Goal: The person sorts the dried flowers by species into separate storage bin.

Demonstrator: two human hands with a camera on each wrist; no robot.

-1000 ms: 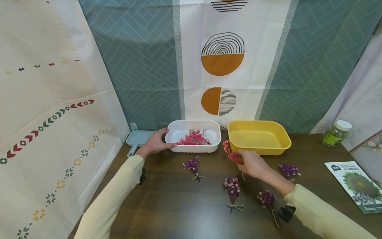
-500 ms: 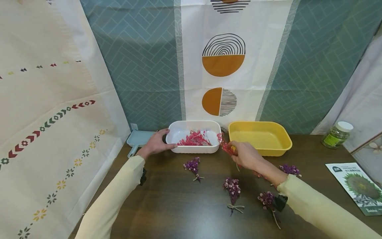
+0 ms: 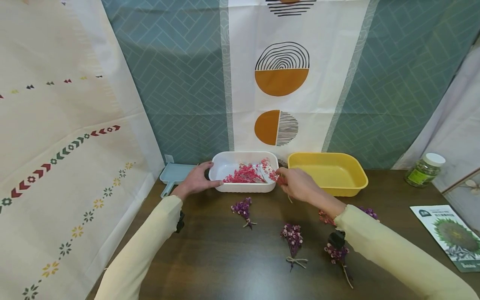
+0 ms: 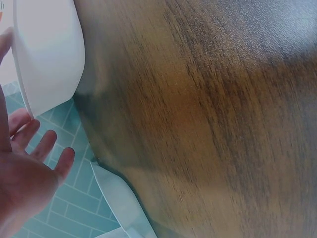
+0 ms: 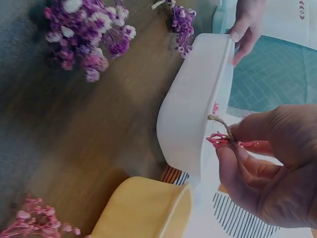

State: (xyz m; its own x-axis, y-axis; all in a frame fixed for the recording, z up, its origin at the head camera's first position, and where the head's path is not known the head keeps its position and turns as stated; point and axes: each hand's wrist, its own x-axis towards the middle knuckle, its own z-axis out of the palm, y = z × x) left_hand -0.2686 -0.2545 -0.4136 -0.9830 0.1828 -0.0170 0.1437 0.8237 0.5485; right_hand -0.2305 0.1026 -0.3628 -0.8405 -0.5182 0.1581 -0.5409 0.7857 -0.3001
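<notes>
In the head view my right hand (image 3: 301,184) pinches a small bunch of pink dried flowers (image 3: 268,167), its blossoms over the right end of the white basin (image 3: 245,188). The right wrist view shows thumb and fingertips on its stems (image 5: 218,140), tied with twine. More pink dried flowers (image 3: 243,173) lie inside the basin. My left hand (image 3: 194,181) holds the basin's left end, thumb at the front rim and fingers at the back. Purple dried bunches (image 3: 242,208) (image 3: 292,237) (image 3: 336,252) lie on the table.
A yellow basin (image 3: 339,191) stands right of the white one. Another pink bunch (image 3: 326,217) and a purple one (image 3: 369,212) are partly behind my right forearm. A lidded jar (image 3: 425,170) and seed packet (image 3: 450,235) are at right, a light-blue dustpan (image 3: 176,172) at left.
My right hand has moved left from in front of the yellow basin to the white basin's right end, carrying the pink bunch. The left hand stays on the white basin.
</notes>
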